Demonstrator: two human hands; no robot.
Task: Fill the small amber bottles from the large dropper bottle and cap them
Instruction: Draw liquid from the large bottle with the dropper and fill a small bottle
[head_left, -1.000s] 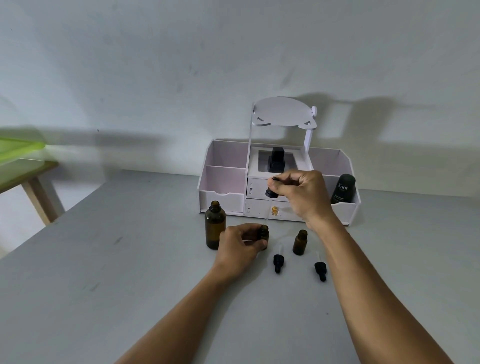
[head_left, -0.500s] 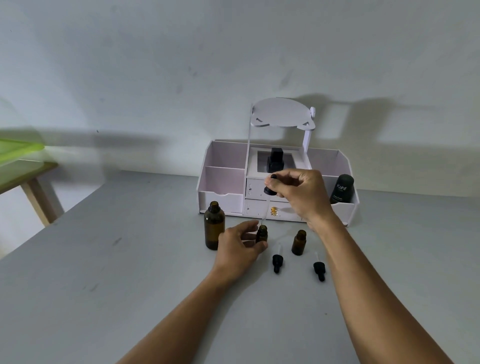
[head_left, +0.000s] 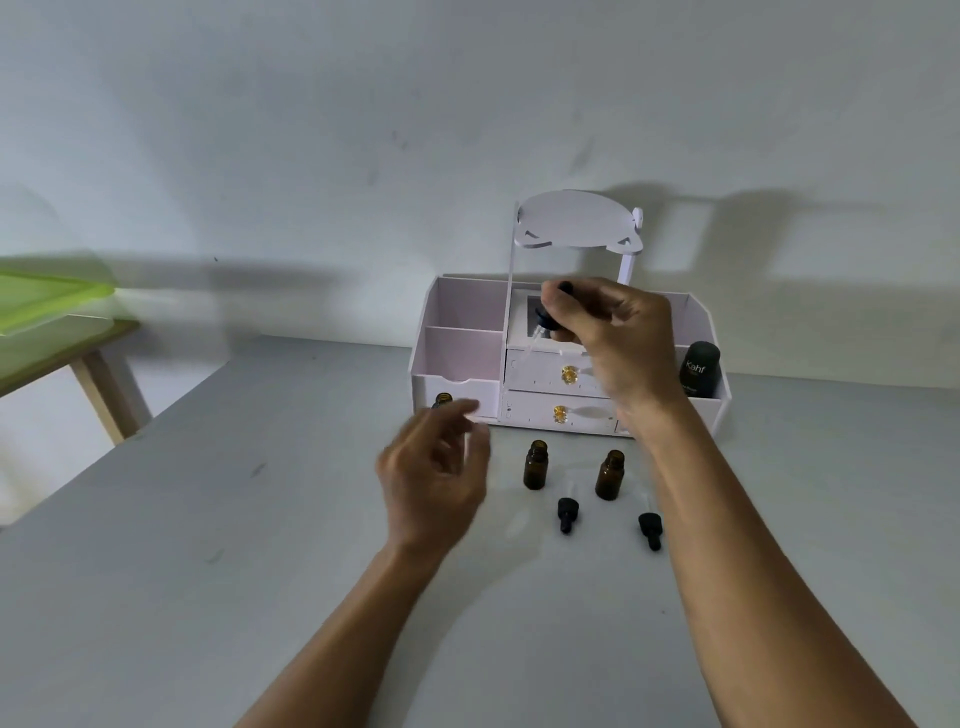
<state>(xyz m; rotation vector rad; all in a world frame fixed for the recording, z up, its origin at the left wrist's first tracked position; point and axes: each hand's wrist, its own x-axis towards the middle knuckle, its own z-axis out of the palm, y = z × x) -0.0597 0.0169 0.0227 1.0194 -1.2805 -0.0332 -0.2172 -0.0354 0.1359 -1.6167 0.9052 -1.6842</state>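
Ana: What does the head camera show?
Ben: The right hand (head_left: 613, 338) is up in front of the white box (head_left: 462, 353). Its fingers pinch the black top of the big dropper (head_left: 546, 318). The glass tip points down and to the left, in the air.
Ana: And the left hand (head_left: 434, 478)?
Ben: It is blurry. Its fingers are loosely bent and hold nothing that I can see. It is in front of the large bottle (head_left: 442, 400), so only the open neck shows, just past the fingertips.
Ana: Where are the small ones?
Ben: Two small bottles (head_left: 535, 465) (head_left: 610, 475) stand open on the tabletop (head_left: 260, 571), side by side, between the arms. Two little caps (head_left: 567, 513) (head_left: 650, 529) lie just in front of them.
Ana: What step is this?
Ben: Filling, I think. I cannot tell how full any bottle is.
Ana: What comes next?
Ben: I guess the glass tip must go straight into a narrow neck, with the other hand holding that bottle so it does not tip
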